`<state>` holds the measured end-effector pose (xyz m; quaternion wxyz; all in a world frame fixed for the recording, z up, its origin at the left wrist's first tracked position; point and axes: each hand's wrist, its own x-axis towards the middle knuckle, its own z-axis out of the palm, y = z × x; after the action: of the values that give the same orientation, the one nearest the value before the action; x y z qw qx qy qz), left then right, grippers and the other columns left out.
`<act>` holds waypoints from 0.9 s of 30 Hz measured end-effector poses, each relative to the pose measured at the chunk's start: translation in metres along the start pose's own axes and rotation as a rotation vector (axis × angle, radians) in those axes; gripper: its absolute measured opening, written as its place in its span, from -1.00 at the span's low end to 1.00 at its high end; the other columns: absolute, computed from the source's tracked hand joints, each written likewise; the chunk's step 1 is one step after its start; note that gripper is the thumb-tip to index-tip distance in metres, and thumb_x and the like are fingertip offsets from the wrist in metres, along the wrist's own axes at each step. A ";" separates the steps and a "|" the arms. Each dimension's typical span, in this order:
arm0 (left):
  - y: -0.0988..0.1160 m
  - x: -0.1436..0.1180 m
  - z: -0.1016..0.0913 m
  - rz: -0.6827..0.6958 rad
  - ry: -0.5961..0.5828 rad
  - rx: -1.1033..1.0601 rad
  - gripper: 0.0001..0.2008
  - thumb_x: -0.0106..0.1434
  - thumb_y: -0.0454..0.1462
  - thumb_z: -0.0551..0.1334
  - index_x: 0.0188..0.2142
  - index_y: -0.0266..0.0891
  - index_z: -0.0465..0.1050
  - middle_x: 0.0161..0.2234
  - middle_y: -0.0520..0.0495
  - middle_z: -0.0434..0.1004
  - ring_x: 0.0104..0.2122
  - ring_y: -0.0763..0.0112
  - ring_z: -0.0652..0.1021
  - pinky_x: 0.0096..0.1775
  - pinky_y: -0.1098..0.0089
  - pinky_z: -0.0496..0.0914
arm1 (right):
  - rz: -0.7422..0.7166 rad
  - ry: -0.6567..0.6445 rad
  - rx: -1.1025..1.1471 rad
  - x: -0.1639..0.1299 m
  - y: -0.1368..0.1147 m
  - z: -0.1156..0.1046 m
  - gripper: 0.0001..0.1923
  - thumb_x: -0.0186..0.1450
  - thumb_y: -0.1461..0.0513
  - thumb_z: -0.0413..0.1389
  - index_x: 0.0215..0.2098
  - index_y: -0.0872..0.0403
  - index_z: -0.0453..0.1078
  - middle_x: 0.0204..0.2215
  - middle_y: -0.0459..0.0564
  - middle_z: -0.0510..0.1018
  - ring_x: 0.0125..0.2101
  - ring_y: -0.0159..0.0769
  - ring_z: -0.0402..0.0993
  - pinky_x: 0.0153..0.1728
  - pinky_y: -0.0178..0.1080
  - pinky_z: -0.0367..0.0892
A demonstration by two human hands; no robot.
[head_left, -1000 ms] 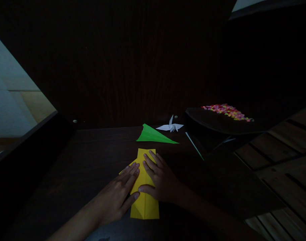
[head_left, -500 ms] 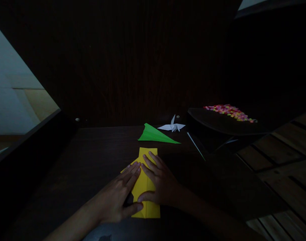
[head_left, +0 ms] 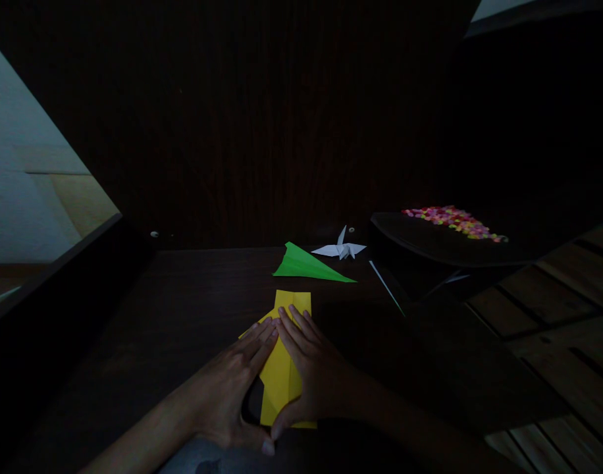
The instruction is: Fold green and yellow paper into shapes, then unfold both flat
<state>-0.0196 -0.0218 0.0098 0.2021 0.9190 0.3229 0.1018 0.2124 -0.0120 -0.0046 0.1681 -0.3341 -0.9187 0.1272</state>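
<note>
Dark table (head_left: 197, 289) spans lower frame. Left hand (head_left: 232, 374), released, fingers flat on yellow paper (head_left: 279, 375); right hand (head_left: 315, 368), just beside, also released, spread over it. Yellow paper lies lower centre, under both. Green paper (head_left: 302, 264) near frame centre; white crane (head_left: 343, 251) slightly right.

Looks like matt folded paper in yellow sheet (head_left: 280, 372), green piece (head_left: 304, 265) and white bird (head_left: 341, 251); like smooth dark wood across counter (head_left: 197, 283).

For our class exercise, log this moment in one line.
left hand: palm down, on yellow paper | right hand: palm down, on yellow paper | beyond: green paper, white paper bird
</note>
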 end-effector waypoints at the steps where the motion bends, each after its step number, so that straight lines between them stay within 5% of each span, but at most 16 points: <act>1: -0.001 0.000 0.000 0.007 0.000 0.003 0.34 -0.04 0.26 0.33 0.41 -0.31 -0.43 0.40 -0.42 -0.27 0.35 -0.21 -0.04 0.26 -0.14 0.12 | -0.009 -0.012 -0.002 -0.001 0.000 0.000 0.41 -0.04 -0.34 0.21 0.39 0.42 -0.19 0.38 0.41 -0.14 0.38 0.18 -0.32 0.34 0.18 -0.19; 10: -0.003 0.002 0.001 0.006 0.038 0.039 -0.09 0.32 0.09 0.16 0.42 -0.18 -0.34 0.39 -0.29 -0.13 0.34 -0.08 0.04 0.26 -0.05 0.18 | 0.077 -0.084 -0.022 0.002 0.013 -0.003 0.06 0.26 -0.26 0.01 0.40 0.33 -0.12 0.38 0.34 -0.13 0.38 0.06 -0.25 0.34 0.14 -0.14; 20: -0.005 0.004 -0.003 -0.011 -0.037 0.108 -0.20 0.36 0.06 0.12 0.42 -0.14 -0.23 0.41 -0.25 -0.21 0.35 -0.06 0.01 0.25 -0.09 0.17 | 0.185 -0.007 -0.157 0.012 0.034 -0.010 -0.42 0.45 0.10 -0.08 0.35 0.20 0.09 0.34 0.15 0.13 0.36 0.04 -0.10 0.29 0.24 -0.07; 27: -0.009 0.005 -0.010 0.011 -0.012 0.174 -0.35 0.43 -0.02 0.06 0.39 -0.13 -0.09 0.38 -0.19 -0.04 0.35 0.07 0.07 0.28 -0.02 0.14 | 0.208 0.015 -0.169 0.013 0.034 -0.008 -0.46 0.44 0.16 -0.08 0.33 0.19 0.13 0.34 0.13 0.13 0.36 0.07 -0.11 0.28 0.24 -0.05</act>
<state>-0.0238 -0.0098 0.0151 0.1229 0.9354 0.3242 0.0692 0.2253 0.0230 -0.0061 0.1320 -0.4417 -0.8851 0.0637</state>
